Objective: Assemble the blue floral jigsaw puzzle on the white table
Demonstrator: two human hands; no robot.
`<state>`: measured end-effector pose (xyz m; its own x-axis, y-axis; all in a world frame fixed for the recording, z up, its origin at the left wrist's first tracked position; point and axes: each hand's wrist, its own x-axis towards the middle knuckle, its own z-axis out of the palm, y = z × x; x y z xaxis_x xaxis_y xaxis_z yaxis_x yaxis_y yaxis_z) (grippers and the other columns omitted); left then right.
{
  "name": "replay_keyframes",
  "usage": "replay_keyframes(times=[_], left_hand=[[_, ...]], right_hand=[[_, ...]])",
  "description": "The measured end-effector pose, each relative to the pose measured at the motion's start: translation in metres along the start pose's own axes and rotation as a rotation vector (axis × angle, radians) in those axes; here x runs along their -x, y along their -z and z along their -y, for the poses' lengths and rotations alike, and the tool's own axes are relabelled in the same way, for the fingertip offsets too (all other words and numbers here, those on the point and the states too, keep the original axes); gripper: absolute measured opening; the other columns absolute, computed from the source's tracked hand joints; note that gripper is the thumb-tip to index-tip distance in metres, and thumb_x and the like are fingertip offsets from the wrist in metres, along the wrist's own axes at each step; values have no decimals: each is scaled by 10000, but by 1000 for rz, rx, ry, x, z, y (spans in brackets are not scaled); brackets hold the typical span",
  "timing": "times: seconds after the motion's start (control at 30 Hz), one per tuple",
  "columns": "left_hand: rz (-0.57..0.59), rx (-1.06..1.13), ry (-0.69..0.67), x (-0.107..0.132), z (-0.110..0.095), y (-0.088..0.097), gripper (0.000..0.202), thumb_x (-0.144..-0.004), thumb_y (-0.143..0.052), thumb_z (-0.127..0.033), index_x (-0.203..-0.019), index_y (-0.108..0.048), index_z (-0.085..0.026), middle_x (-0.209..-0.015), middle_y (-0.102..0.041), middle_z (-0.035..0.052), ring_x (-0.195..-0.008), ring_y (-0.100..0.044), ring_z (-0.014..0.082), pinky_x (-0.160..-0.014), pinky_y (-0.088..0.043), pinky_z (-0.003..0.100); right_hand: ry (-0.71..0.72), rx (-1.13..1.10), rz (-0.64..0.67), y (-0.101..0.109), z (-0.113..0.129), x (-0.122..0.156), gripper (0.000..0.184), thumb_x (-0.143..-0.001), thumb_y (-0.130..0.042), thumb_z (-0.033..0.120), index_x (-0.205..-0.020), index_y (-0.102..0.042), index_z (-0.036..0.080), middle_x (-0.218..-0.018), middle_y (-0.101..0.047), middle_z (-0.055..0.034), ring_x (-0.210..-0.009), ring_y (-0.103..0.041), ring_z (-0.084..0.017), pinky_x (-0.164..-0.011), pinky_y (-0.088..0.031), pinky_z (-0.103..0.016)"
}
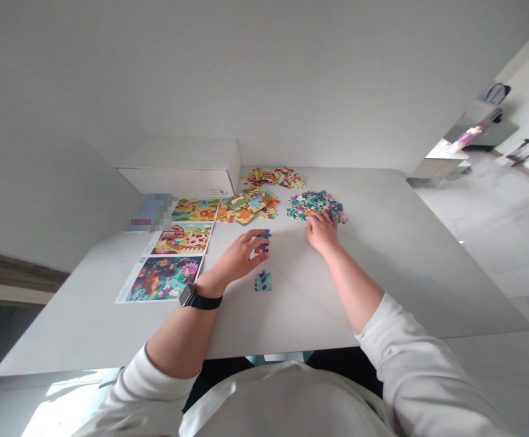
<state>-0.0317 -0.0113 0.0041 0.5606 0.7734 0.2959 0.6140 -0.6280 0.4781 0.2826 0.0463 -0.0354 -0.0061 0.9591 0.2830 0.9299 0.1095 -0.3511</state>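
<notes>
My left hand (245, 254), a dark watch on its wrist, rests with spread fingers over dark blue joined puzzle pieces (264, 233) on the table. Part of those pieces is hidden under the fingers. A separate teal puzzle piece (263, 281) lies nearer to me, apart from them. Off to the right, my right hand (322, 229) reaches its fingertips into the near edge of a teal and purple pile of puzzle pieces (312, 201). Its fingers are slightly apart, and I make out no piece held in them.
Yellow-orange puzzle pieces (246, 206) and a red-yellow heap of pieces (273, 176) lie farther back. To the left is a printed picture sheet (143, 267) with three scenes. Behind it stand a white box (177, 176) and a blurred-out item (149, 212). The white table (410, 273) meets a wall.
</notes>
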Motion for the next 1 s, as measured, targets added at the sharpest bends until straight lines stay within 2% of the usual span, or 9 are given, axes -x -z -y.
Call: replay_keyframes(times=[0.13, 0.27, 0.37, 0.5, 0.6, 0.73, 0.87, 1.0], left_hand=[[-1, 9, -6, 0, -1, 1, 355, -1079, -611, -471, -1322, -742, -249, -1570, -614, 155, -1419, -638, 325, -1222, -537, 543], [-8, 16, -7, -1, -2, 1, 340, -1073, -625, -460, -1315, -747, -255, -1563, -624, 150, -1420, -638, 321, -1226, -536, 546], [-7, 20, -12, -1, -3, 1, 334, -1075, -624, -458, -1315, -748, -262, -1567, -623, 141, -1437, -626, 315, -1236, -529, 540], [6, 28, -10, -1, -1, -1, 339, -1078, -615, -465, -1325, -748, -275, -1580, -615, 130, -1448, -618, 308, -1252, -515, 536], [13, 22, -3, -1, 0, -2, 357, -1082, -604, -477, -1328, -752, -265, -1578, -618, 137, -1452, -616, 314, -1253, -514, 531], [13, 15, -2, -1, -2, -1, 372, -1082, -600, -482, -1336, -750, -254, -1571, -626, 143, -1446, -621, 318, -1244, -521, 529], [15, 19, -3, -2, -5, 1, 368, -1078, -604, -474, -1333, -751, -254, -1566, -633, 142, -1434, -630, 317, -1235, -530, 529], [2, 24, -7, -1, -4, 0, 369, -1070, -614, -468, -1325, -755, -242, -1557, -636, 153, -1419, -641, 326, -1229, -535, 535]], right_hand=[[30, -24, 22, 4, 4, 1, 401, -992, -554, 179, -1316, -777, 257, -1561, -674, -114, -1526, -471, -403, -1303, -166, -812], [145, -73, 37, 8, 8, 2, 353, -981, -577, 188, -1231, -815, 261, -1406, -758, -112, -1398, -571, -359, -1339, -212, -708], [169, -77, 24, 7, 9, 3, 342, -971, -610, 207, -1233, -821, 269, -1412, -743, -117, -1383, -584, -349, -1344, -227, -673], [127, -58, 43, 8, 11, 6, 323, -958, -654, 219, -1241, -801, 273, -1512, -687, -124, -1460, -539, -372, -1316, -249, -711], [66, -12, 40, 9, 13, 7, 305, -958, -681, 233, -1248, -774, 243, -1441, -723, -158, -1425, -574, -388, -1309, -256, -705], [-70, 56, -36, 12, 11, 4, 373, -959, -687, 229, -1327, -739, 204, -1380, -757, -186, -1372, -619, -411, -1276, -299, -709], [-111, 9, -91, 16, -2, -3, 310, -994, -602, 194, -1243, -786, 214, -1267, -816, -144, -1238, -714, -353, -1201, -451, -562], [-197, -218, -206, 17, -27, -14, 373, -1023, -481, 218, -1223, -795, 191, -1215, -837, -137, -1085, -780, -280, -1015, -586, -397]])
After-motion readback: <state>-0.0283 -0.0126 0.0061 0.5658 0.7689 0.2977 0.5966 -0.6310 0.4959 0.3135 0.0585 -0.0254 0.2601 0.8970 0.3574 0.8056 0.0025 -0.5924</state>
